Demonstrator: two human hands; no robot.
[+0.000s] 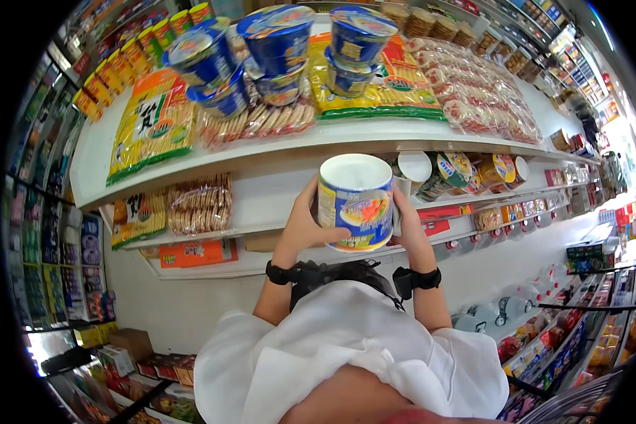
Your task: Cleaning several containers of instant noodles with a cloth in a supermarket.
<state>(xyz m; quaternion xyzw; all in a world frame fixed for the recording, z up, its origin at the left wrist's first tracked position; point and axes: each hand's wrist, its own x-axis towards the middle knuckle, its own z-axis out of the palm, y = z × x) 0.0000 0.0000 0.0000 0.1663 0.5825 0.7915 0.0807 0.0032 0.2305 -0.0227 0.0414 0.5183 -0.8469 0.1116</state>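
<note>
Both hands grip a blue instant-noodle cup (355, 203) at picture centre: left hand (305, 225) at its nine o'clock, right hand (407, 225) at three. A white shelf (261, 152) of noodle packets sits at twelve o'clock.

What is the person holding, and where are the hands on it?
A blue and white instant noodle cup, held by both hands: the left hand on its left side wall, the right hand on its right side wall.
</note>
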